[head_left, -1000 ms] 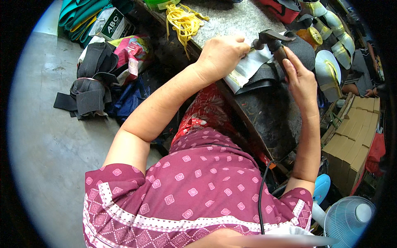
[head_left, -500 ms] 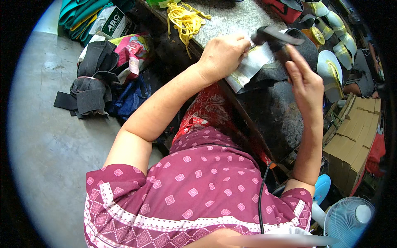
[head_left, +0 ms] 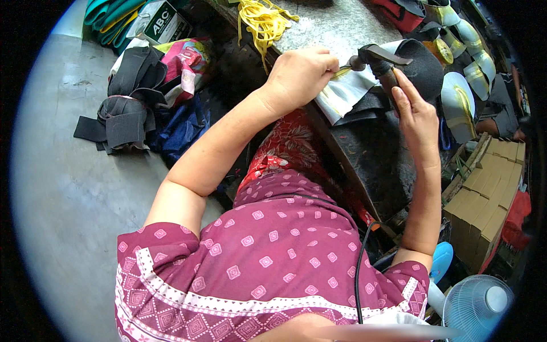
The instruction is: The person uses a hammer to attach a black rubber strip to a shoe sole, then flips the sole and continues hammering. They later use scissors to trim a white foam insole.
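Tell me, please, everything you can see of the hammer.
The hammer has a dark, metal-looking head, with a rounded striking end and a thin, curved opposite end. Its brownish handle, perhaps wooden, is gripped by the right hand. The striking end points toward the left hand, over the pale sheet; whether it touches the sheet is unclear.

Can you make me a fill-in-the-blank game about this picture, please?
1. The right hand holds a ____.
2. The tangled strings are coloured ____.
3. The fan is near the picture's bottom ____ corner.

Missing words: hammer; yellow; right.
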Demonstrator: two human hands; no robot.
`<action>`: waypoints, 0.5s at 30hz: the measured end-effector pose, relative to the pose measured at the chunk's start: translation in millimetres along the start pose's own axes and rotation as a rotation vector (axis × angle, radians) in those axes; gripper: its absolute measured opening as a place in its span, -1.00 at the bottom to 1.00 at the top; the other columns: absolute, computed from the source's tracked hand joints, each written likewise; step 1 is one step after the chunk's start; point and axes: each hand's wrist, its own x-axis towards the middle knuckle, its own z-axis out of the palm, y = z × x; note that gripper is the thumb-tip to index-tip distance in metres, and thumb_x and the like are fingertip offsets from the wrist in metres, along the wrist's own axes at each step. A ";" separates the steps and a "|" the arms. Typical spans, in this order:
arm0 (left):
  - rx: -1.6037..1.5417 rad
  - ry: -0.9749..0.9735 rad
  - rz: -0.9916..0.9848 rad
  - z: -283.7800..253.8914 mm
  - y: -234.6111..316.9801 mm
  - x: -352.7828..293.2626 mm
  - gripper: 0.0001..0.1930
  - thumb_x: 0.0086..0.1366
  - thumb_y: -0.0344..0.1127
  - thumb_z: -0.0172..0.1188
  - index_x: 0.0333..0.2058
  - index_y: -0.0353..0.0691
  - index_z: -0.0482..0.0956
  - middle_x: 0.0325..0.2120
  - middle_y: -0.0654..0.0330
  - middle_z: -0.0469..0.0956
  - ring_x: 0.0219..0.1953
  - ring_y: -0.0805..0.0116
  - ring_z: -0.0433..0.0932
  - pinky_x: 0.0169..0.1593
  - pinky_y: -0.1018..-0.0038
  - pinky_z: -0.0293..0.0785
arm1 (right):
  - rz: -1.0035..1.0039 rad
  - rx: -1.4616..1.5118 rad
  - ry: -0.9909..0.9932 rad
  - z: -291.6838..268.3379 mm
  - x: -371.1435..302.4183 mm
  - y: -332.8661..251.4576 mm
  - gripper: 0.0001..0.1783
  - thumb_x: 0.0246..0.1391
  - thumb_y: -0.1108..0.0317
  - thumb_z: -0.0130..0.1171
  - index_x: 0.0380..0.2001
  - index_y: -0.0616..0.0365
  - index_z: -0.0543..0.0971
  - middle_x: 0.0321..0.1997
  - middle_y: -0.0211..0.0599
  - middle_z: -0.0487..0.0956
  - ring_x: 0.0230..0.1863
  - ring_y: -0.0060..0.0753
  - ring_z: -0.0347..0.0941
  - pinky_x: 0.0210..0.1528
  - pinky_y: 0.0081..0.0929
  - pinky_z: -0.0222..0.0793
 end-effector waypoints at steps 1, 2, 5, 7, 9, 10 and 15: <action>0.033 -0.017 0.039 0.9 -0.7 0.3 -0.92 0.15 -0.35 0.25 -0.35 -0.12 0.63 -0.38 0.14 0.58 -0.30 0.05 0.63 -0.21 0.22 0.56 | 0.050 0.059 -0.003 -6.3 2.4 -4.8 -0.58 0.31 -0.07 0.07 0.19 -0.43 0.53 -0.33 0.00 0.66 -0.21 0.00 0.66 -0.22 -0.19 0.53; 0.059 -0.020 0.095 1.6 -1.2 0.4 -0.93 0.14 -0.33 0.24 -0.37 -0.11 0.63 -0.39 0.14 0.58 -0.31 0.06 0.63 -0.21 0.21 0.58 | -0.060 0.044 0.048 -12.6 4.3 -10.3 -0.59 0.32 0.03 0.12 0.20 -0.32 0.55 -0.29 -0.15 0.71 -0.33 -0.26 0.68 -0.26 -0.36 0.53; 0.059 -0.007 0.139 3.5 -1.9 2.7 -0.92 0.12 -0.35 0.24 -0.37 -0.14 0.60 -0.40 0.15 0.56 -0.33 0.07 0.63 -0.24 0.21 0.58 | -0.076 0.463 0.144 -28.7 3.1 -23.6 -0.57 0.32 0.20 0.17 0.24 -0.13 0.53 -0.19 -0.48 0.72 -0.43 -0.68 0.51 -0.33 -0.58 0.48; 0.059 -0.006 0.144 3.9 -1.8 3.4 -0.90 0.11 -0.36 0.24 -0.37 -0.15 0.60 -0.39 0.16 0.56 -0.33 0.07 0.63 -0.24 0.22 0.59 | -0.052 0.608 0.303 -25.9 2.0 -28.1 -0.55 0.33 0.14 0.14 0.27 -0.18 0.49 -0.23 -0.34 0.73 -0.44 -0.53 0.59 -0.35 -0.50 0.50; 0.067 -0.007 0.154 4.0 -1.7 3.1 -0.90 0.10 -0.37 0.23 -0.36 -0.15 0.60 -0.39 0.16 0.56 -0.32 0.08 0.63 -0.24 0.23 0.59 | -0.006 0.135 0.061 -12.9 2.3 -28.6 -0.55 0.33 0.07 0.12 0.26 -0.27 0.49 -0.29 -0.17 0.71 -0.39 -0.27 0.64 -0.34 -0.39 0.52; 0.065 -0.013 0.147 4.2 -1.8 2.9 -0.89 0.10 -0.37 0.24 -0.35 -0.15 0.60 -0.38 0.16 0.55 -0.32 0.08 0.63 -0.24 0.23 0.59 | 0.070 -0.125 -0.083 -6.8 2.6 -27.6 -0.55 0.33 0.03 0.10 0.26 -0.32 0.48 -0.32 -0.09 0.70 -0.37 -0.14 0.67 -0.33 -0.33 0.53; 0.084 0.007 0.168 5.6 -3.6 0.8 -0.88 0.09 -0.38 0.25 -0.34 -0.14 0.61 -0.38 0.16 0.55 -0.32 0.08 0.63 -0.23 0.23 0.59 | -0.092 0.060 0.050 -11.4 2.2 -18.2 -0.61 0.28 0.01 0.15 0.16 -0.34 0.58 -0.33 -0.09 0.68 -0.30 -0.11 0.68 -0.27 -0.31 0.52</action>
